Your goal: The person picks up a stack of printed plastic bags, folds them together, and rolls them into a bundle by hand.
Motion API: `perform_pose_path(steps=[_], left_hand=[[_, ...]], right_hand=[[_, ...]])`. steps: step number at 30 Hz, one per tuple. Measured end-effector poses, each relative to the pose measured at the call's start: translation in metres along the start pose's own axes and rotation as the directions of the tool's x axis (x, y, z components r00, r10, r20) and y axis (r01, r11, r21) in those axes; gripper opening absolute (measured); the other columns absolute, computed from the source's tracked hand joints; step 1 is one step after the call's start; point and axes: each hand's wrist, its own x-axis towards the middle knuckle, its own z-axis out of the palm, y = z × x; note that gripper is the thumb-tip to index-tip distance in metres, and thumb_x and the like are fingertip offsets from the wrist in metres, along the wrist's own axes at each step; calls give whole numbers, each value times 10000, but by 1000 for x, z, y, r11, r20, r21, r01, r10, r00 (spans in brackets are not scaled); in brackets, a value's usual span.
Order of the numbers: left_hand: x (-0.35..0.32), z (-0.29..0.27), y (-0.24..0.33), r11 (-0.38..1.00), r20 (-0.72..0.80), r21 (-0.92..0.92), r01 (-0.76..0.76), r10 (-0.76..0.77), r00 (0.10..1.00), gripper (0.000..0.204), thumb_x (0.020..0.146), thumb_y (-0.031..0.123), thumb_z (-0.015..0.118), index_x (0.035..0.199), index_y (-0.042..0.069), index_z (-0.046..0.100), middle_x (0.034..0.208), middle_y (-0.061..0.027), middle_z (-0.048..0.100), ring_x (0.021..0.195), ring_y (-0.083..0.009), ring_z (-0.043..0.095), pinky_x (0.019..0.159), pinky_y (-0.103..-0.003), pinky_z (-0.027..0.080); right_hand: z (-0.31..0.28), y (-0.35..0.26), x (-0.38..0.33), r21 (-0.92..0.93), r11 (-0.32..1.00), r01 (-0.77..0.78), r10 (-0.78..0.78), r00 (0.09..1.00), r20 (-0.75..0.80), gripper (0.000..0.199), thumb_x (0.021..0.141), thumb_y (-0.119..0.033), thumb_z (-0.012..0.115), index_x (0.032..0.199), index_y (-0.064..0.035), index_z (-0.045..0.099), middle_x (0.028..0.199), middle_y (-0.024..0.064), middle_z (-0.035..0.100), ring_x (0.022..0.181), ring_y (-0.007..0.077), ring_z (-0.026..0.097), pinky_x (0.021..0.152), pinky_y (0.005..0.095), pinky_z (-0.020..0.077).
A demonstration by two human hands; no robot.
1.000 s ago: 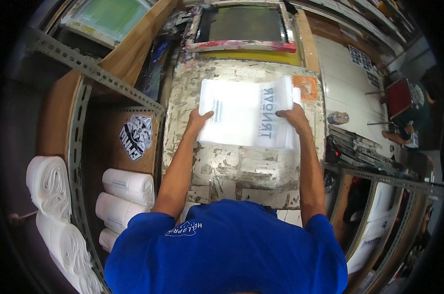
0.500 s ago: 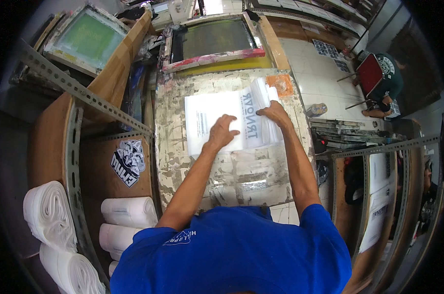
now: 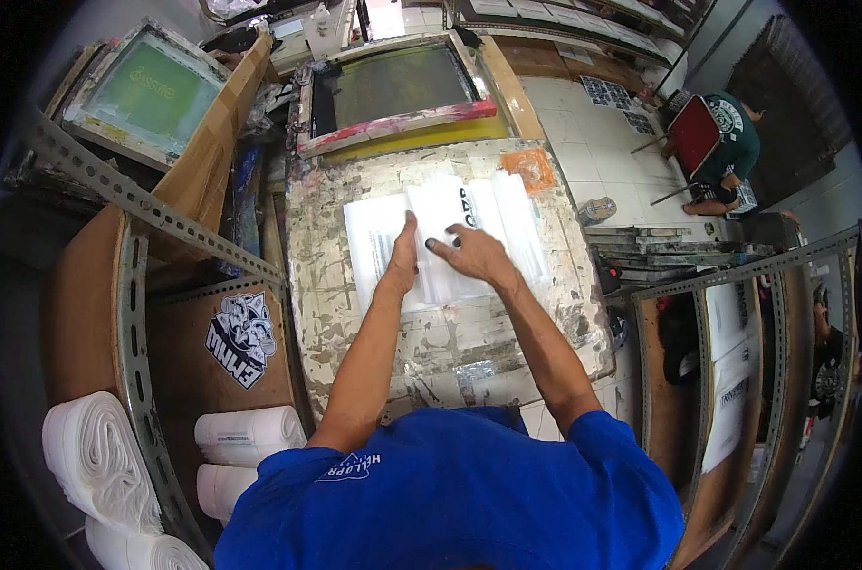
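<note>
A stack of thin white printed sheets (image 3: 374,228), plastic-looking, lies on the paint-spattered table. Part of the stack is folded over in loose layers, with dark lettering partly covered by my right hand. My left hand (image 3: 404,258) stands on edge against the left side of the folded layers, its fingers stretched out. On top of those layers rests my right hand (image 3: 478,256), thumb and forefinger apart and pointing left; its fingertips look dark. No sheet shows pinched in either hand.
A framed printing screen (image 3: 393,90) lies at the table's far end, near an orange patch (image 3: 529,171). Another green screen (image 3: 141,90) leans at left behind a perforated metal rail (image 3: 155,204). White rolls (image 3: 98,456) sit lower left. A seated person (image 3: 730,142) is at far right.
My right hand has moved left across the sheets, folding the layers over toward my left hand. My left hand has turned onto its edge. The whole view has shifted slightly.
</note>
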Motion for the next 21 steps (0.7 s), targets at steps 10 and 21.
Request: perform_pose_path(steps=[10,21], left_hand=[[16,-6,-16,998,-298,57,-33,48,953,492,649,52,764,1106,-53,614,997,-141,678,853,-248,672,746,-351,560],[6,-7,-10,993,-274,111,-27,56,960,575,650,122,746,1161,-52,546,1027,-158,644,894,-284,663,790,-421,577]], right_hand=[[25,59,-37,-123,987,104,-148,886,-438,512,802,-146,727,1266,-16,552,1153,206,645,1027,373,624,866,417,514],[27,86,-45,-294,954,52,-135,954,-269,762,692,12,704,1405,-70,448,1350,200,517,1127,371,574,893,429,518]])
